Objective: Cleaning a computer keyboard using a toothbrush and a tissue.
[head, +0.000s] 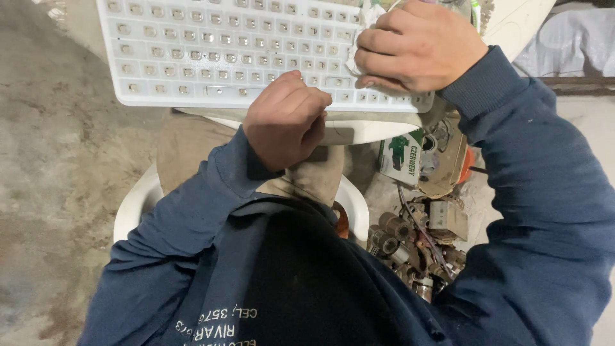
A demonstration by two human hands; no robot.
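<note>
A white keyboard frame with its keycaps off, showing rows of small switch stubs, lies across a white plastic surface in front of me. My left hand is curled at the keyboard's near edge, fingers closed against it, gripping the edge. My right hand presses a crumpled white cloth onto the keyboard's right end. Both arms wear dark blue sleeves.
A white plastic chair is under me on a rough concrete floor. To the right lie a small green-and-white box and a pile of dirty metal and motor parts. A pale cloth bundle sits at the upper right.
</note>
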